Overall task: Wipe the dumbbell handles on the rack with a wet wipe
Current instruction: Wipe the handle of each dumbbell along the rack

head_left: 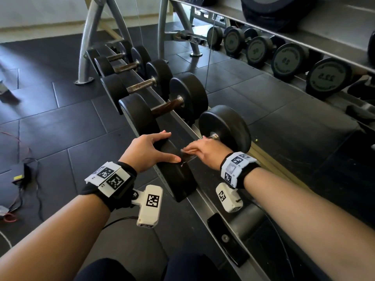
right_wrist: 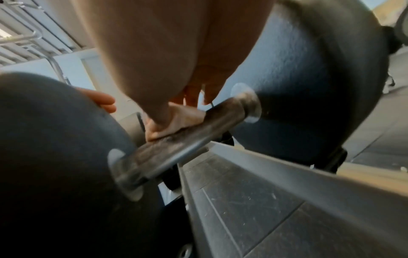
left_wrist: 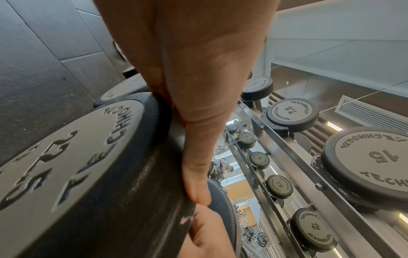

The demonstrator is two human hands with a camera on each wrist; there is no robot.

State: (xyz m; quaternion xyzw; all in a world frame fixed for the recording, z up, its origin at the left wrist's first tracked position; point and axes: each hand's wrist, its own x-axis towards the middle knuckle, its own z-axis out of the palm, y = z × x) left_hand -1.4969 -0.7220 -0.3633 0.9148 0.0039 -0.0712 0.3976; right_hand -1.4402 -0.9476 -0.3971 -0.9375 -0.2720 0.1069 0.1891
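The nearest black dumbbell (head_left: 225, 128) lies across the rack rail (head_left: 205, 201), its near head (left_wrist: 66, 165) marked with raised numbers. My left hand (head_left: 151, 150) rests on top of that near head, fingers stretched over its rim and thumb (left_wrist: 197, 176) along the edge. My right hand (head_left: 203, 151) is wrapped over the metal handle (right_wrist: 194, 137) between the two heads. It pinches a pale wet wipe (right_wrist: 176, 120) against the handle, thumb on the near side and fingers behind. In the head view the hand hides most of the handle.
More dumbbells (head_left: 172, 106) with rusty handles lie in a row along the rack toward its grey legs (head_left: 89, 47). A mirror on the right reflects further dumbbells (head_left: 328, 78). A black device with cables (head_left: 18, 175) lies on the dark tiled floor at left.
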